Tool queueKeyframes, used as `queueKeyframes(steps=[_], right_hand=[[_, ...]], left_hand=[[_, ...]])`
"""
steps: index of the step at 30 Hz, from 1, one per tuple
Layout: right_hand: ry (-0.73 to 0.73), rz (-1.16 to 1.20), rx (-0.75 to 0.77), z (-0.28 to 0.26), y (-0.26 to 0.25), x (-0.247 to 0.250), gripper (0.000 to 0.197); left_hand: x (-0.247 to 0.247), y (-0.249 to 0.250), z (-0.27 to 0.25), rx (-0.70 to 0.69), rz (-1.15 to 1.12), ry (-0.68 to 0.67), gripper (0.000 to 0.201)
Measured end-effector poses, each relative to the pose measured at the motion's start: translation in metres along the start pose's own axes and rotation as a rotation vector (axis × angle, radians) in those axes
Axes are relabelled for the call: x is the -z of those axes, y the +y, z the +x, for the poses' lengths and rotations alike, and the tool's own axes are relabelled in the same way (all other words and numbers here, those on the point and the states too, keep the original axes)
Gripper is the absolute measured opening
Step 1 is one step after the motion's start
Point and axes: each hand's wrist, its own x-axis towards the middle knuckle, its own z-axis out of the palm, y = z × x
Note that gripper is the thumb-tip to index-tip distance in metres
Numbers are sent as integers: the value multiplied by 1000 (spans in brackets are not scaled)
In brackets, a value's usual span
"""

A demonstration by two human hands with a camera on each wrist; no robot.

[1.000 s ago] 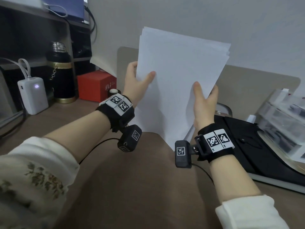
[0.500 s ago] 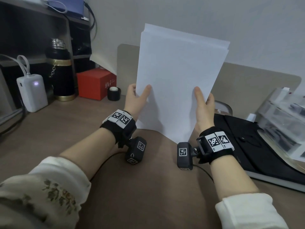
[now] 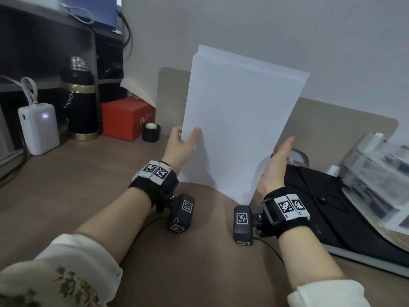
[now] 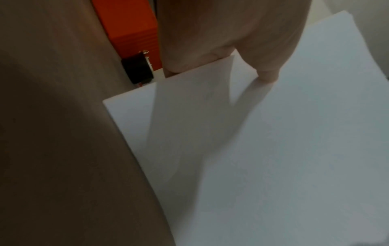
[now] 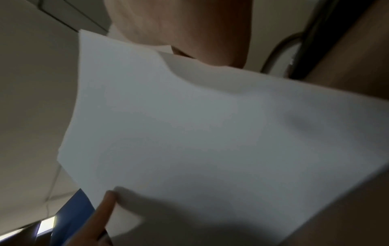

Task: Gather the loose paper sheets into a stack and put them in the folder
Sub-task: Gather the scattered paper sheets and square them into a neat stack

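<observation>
The sheets (image 3: 241,125) are held upright over the tabletop (image 3: 77,187), long axis running roughly 6 to 12 o'clock with a lean toward 1, bottom corner just about resting on the surface as far as can be judged. The top edges aren't flush yet; a few are fanned out at 12.

Left hand (image 3: 179,147): the stack's left edge is pinched, thumb laid across the front face, fingers behind. So that grip is narrow and closed on the paper. Right hand (image 3: 274,162): fingers are kept straight and the palm is set against the right edge, more a flat guide than a pinch.

The bit that matters for what comes next: the folder (image 3: 321,207) is lying flat at about 3 o'clock from the stack, just beyond the right hand and apparently closed, so that hand is the nearer one for opening it, while the paper can be kept in the left.

The head view gives the folder and the whole layout. The left wrist view (image 4: 252,149) shows the thumb (image 4: 267,74) pressed on the paper much more clearly, but no folder. The right wrist view (image 5: 210,133) shows the sheet bowing near the palm, which isn't visible from above.
</observation>
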Motion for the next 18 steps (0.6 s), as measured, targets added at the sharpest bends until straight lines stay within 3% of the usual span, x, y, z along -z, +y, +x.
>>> queueKeyframes(steps=[4, 9, 14, 18], right_hand=[[11, -79, -30, 1, -8, -3, 63], [13, -132, 54, 0, -13, -9, 64], [0, -144, 140, -1, -23, -6, 62], [-62, -203, 263, -4, -27, -7, 61]], left_hand=[[-4, 14, 0, -105, -10, -65, 55], [-8, 16, -3, -176, 13, -155, 53], [-2, 30, 3, -244, 14, -69, 55], [0, 43, 5, -250, 2, -86, 56]])
